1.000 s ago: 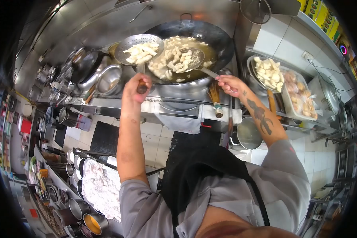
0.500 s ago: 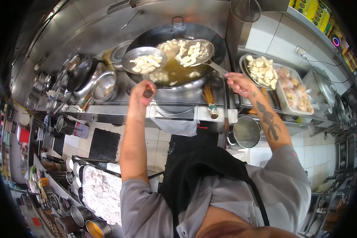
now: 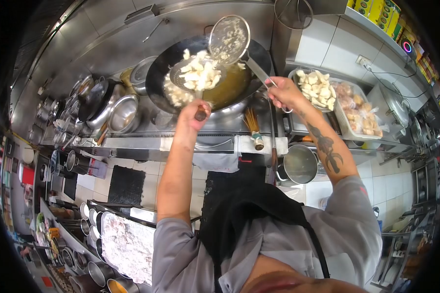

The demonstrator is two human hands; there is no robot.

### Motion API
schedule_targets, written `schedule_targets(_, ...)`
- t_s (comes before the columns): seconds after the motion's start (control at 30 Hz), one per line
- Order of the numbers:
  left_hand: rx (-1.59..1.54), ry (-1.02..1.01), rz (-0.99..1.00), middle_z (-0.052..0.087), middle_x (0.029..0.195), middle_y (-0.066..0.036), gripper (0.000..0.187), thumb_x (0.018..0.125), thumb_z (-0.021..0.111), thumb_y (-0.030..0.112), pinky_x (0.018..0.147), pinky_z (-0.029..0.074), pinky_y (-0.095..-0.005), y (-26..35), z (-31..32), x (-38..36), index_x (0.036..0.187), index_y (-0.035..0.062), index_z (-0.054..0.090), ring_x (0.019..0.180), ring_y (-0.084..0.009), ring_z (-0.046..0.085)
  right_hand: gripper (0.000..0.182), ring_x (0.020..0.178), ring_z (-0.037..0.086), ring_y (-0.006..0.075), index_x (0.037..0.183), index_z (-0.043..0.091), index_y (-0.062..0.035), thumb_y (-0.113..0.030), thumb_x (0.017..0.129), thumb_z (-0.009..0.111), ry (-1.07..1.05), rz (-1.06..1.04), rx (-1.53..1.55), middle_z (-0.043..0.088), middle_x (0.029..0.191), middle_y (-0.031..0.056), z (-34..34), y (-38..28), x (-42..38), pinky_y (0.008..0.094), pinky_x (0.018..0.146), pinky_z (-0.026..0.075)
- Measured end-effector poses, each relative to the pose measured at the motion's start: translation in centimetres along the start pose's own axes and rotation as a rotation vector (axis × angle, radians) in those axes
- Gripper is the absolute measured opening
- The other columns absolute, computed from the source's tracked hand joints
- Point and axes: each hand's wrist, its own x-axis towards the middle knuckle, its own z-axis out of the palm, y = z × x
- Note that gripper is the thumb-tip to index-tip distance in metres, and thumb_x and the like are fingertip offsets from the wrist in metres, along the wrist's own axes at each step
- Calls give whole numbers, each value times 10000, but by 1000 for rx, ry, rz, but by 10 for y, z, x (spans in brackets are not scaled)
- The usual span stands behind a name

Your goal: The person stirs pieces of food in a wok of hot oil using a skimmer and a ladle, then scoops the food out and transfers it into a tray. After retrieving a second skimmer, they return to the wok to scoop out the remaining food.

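My left hand [image 3: 194,114] is closed round the wooden handle of a perforated ladle [image 3: 177,78], which is heaped with pale fried pieces [image 3: 200,72]. It hangs over a large black wok [image 3: 157,63] of yellowish oil [image 3: 233,87], where more pale pieces float at the left. My right hand [image 3: 284,93] grips the metal handle of a wire-mesh strainer [image 3: 230,40]. The strainer is tilted up above the ladle, and small bits cling to its mesh. Some pieces lie between the strainer's lower edge and the ladle.
Right of the wok stand a bowl of pale pieces [image 3: 316,89] and a white tray [image 3: 346,126] of bagged food. A bamboo brush [image 3: 253,129] lies at the stove's front edge. Metal bowls [image 3: 123,115] sit at the left. Below is a pot [image 3: 300,163].
The ladle has moved right over the wok and holds a bigger heap. The strainer has swung up and tipped, and its pale pieces have dropped into the ladle.
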Motion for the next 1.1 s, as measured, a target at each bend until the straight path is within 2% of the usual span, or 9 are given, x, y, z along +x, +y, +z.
schedule_targets(0.2,-7,-117,40,481,679,-56,75,790,491,-43,510,461,-228,-7,-1,-6,793,-7,426,587,-126,517,321,394,457,72,1137,475,9,-21,817,490,66,24,3,518,608,18,-10,-11,4,208,296,271)
schedule_targets(0.3,-109,-110,36,491,687,-82,63,780,505,-37,470,428,-236,-11,2,-28,769,-10,449,567,-144,503,264,390,449,72,1097,482,-1,-25,834,480,85,85,80,515,608,12,-19,-6,7,209,284,261)
schedule_targets(0.37,279,-73,355,497,698,-87,56,780,506,-37,478,429,-235,-12,-1,-33,767,-18,455,571,-146,504,179,389,442,71,1034,486,-14,-37,857,472,37,106,129,514,614,9,-32,-11,11,208,281,259)
schedule_targets(0.4,34,-69,200,497,701,-88,47,785,504,-33,487,432,-234,-8,3,-40,771,-30,458,574,-146,504,121,390,437,69,989,487,-23,-47,872,469,-24,132,144,514,619,8,-38,-11,8,207,282,261)
schedule_targets(0.43,-219,-30,55,497,703,-89,44,789,501,-29,496,434,-232,-4,8,-47,775,-42,462,578,-145,504,40,389,421,66,878,484,-43,-77,897,476,63,116,160,508,608,7,-35,-5,16,203,288,263)
schedule_targets(0.67,-174,-106,-11,474,715,-75,50,815,466,-18,499,437,-234,12,0,-55,787,-44,434,592,-144,505,107,382,411,78,784,530,-37,-85,869,488,66,271,-168,512,582,28,-51,4,11,224,304,264)
schedule_targets(0.9,-73,-66,120,481,772,-102,62,802,491,-40,536,434,-230,31,20,-75,784,-86,454,647,-148,513,193,362,411,107,684,522,-27,-97,859,482,125,230,-332,494,507,44,-56,9,31,249,318,271)
schedule_targets(1.0,-37,-59,134,473,763,-100,65,803,489,-39,542,436,-225,39,24,-77,776,-77,442,656,-147,515,186,392,455,106,690,526,-25,-85,860,479,23,315,-454,521,547,54,-51,-4,31,248,317,290)
schedule_targets(1.1,-110,-94,88,461,700,-69,63,818,464,-13,509,458,-224,49,28,-83,791,-29,410,603,-136,519,126,405,466,103,750,537,-19,-72,859,503,-114,392,-202,552,599,65,-54,17,49,246,319,302)
